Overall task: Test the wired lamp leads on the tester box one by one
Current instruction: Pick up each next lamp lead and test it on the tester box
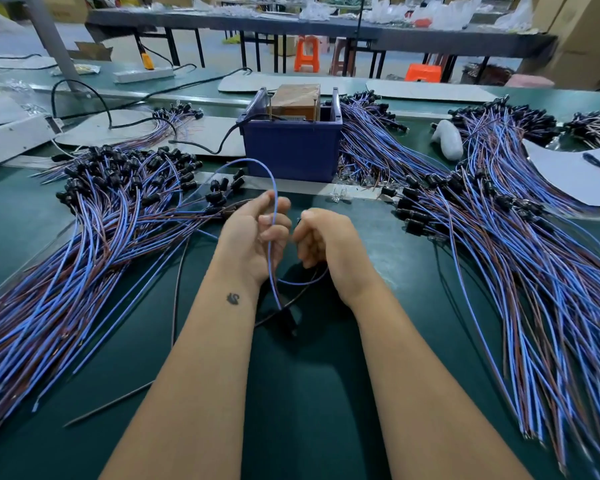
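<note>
Both forearms extended forward over the green tabletop [326, 393], wrists nearly level, hands close together but not touching.

Left hand [257, 233]: palm turned up and inward, fingers curled round a single blue lead [272, 188]. Lead looped up and away from the left hand in an arch toward the tester box, then ran down through the curled fingers and on below the wrist to a dark fitting [289, 318] lying on the tabletop between the two forearms.

Right hand [323, 237]: back of hand turned up, fingers curled under and toward the left hand. Seemingly pinched something small at the fingertips, but contents hidden by the knuckles; could not tell what, if anything, was held. A loop of the blue lead passed just below the right palm.

Blue tester box [291, 147]: beyond both hands, well apart from them, with a brown block [297, 98] inside and a black cable [201, 147] running off to its left.

Left pile of leads [84, 230]: blue and brown wires with black lamp holders, spread outward from the left hand, nearest holders just beside its fingers.

Right pile of leads [516, 244]: same kind, fanned out beyond and beside the right hand, near but apart from it.
</note>
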`<state>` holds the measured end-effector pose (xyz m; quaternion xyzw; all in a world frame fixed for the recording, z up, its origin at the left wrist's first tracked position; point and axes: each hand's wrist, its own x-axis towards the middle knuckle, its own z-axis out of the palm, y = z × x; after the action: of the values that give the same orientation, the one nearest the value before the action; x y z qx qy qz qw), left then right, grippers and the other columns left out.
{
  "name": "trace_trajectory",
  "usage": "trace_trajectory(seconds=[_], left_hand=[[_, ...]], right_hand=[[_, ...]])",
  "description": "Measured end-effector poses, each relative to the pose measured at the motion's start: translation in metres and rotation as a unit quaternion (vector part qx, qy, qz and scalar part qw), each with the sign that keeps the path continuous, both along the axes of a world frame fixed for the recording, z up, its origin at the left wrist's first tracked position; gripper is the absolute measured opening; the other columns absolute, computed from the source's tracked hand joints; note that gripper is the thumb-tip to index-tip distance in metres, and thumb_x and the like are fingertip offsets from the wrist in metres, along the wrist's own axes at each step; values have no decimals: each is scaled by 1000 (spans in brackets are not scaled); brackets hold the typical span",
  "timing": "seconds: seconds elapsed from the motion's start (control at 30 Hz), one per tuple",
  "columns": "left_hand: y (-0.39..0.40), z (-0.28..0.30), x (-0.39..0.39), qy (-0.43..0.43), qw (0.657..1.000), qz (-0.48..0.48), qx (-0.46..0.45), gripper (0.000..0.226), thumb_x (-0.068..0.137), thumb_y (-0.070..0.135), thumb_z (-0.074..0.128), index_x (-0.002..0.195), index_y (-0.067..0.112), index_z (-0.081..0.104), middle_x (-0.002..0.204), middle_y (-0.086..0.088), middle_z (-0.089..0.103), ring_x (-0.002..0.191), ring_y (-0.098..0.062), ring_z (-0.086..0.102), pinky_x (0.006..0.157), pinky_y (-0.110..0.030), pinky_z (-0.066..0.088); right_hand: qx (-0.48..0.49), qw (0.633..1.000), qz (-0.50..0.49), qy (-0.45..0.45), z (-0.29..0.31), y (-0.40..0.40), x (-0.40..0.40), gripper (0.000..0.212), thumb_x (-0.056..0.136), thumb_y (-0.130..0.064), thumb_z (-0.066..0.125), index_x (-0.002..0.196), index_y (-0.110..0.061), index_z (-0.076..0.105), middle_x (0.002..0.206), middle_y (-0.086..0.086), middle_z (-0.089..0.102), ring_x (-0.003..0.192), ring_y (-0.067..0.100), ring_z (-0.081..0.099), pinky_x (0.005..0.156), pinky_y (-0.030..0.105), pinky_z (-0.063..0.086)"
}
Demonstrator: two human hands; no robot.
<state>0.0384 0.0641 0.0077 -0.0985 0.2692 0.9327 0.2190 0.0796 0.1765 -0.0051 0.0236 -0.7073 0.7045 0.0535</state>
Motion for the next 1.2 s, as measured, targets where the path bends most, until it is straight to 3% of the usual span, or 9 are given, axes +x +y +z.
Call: trace_trajectory(seconds=[0.13, 0.27, 0.4, 0.57, 0.8, 0.9, 1.07, 1.13, 1.2], left_hand=[[17, 2, 10, 92, 978, -92, -166, 24, 104, 15, 38, 83, 14, 50, 59, 2, 45, 33, 0, 28, 28, -11, 24], [37, -6, 18, 238, 849, -118, -458, 21, 100, 10, 41, 82, 14, 52, 54, 0, 43, 32, -4, 32, 33, -15, 31], [50, -13, 26, 312, 785, -70, -531, 20, 95, 16, 43, 88, 15, 61, 53, 5, 53, 43, -11, 47, 36, -20, 36], [53, -17, 29, 338, 778, -65, -526, 35, 101, 32, 38, 73, 33, 60, 49, 17, 54, 43, -3, 48, 43, -22, 34], [49, -20, 23, 328, 802, -11, -499, 25, 97, 26, 50, 77, 27, 63, 47, 14, 53, 42, -6, 45, 49, -27, 35], [41, -21, 14, 306, 782, 29, -542, 23, 96, 18, 50, 80, 26, 65, 51, 14, 54, 46, -5, 43, 56, -29, 37], [28, -19, 6, 273, 803, 104, -519, 27, 101, 17, 42, 118, 22, 62, 68, -14, 57, 53, -10, 47, 54, -27, 45], [24, -18, 5, 287, 804, 132, -503, 25, 103, 18, 42, 108, 23, 66, 72, -23, 53, 61, -26, 43, 63, -40, 45], [21, -20, 4, 286, 800, 141, -508, 27, 102, 16, 44, 91, 26, 67, 55, 1, 49, 49, -14, 41, 55, -32, 38]], right_hand=[[-63, 991, -114, 13, 0, 0, -5, 24, 101, -24, 46, 86, -7, 52, 71, 4, 54, 61, 13, 49, 52, 21, 41], [-45, 985, -167, 15, -1, 9, -7, 25, 100, -22, 50, 79, -11, 58, 70, 2, 52, 61, 11, 48, 56, 26, 42], [-75, 977, -198, 1, -2, 13, -9, 26, 97, -13, 53, 74, -14, 63, 72, 6, 60, 67, 19, 55, 61, 31, 45], [-165, 973, -161, -15, 1, 16, -8, 28, 100, -16, 50, 78, -13, 68, 72, 0, 57, 47, 5, 48, 38, 13, 35], [-137, 974, -179, -15, -2, 15, -9, 29, 100, -15, 50, 78, -15, 68, 73, 5, 65, 65, 16, 59, 54, 24, 46], [-82, 978, -193, 6, -5, 15, -10, 28, 99, -12, 51, 79, -16, 70, 73, -3, 67, 64, 5, 58, 60, 16, 46], [-37, 974, -220, 22, -9, 14, -11, 22, 100, -14, 50, 100, -19, 72, 62, -9, 47, 59, 8, 42, 61, 21, 41], [-44, 973, -223, 26, -9, 15, -12, 24, 100, -11, 48, 112, -16, 69, 62, -7, 43, 58, 10, 38, 57, 19, 38], [-46, 973, -223, 28, -9, 16, -12, 27, 100, -10, 48, 119, -16, 66, 66, -2, 42, 58, 12, 38, 57, 20, 37]])
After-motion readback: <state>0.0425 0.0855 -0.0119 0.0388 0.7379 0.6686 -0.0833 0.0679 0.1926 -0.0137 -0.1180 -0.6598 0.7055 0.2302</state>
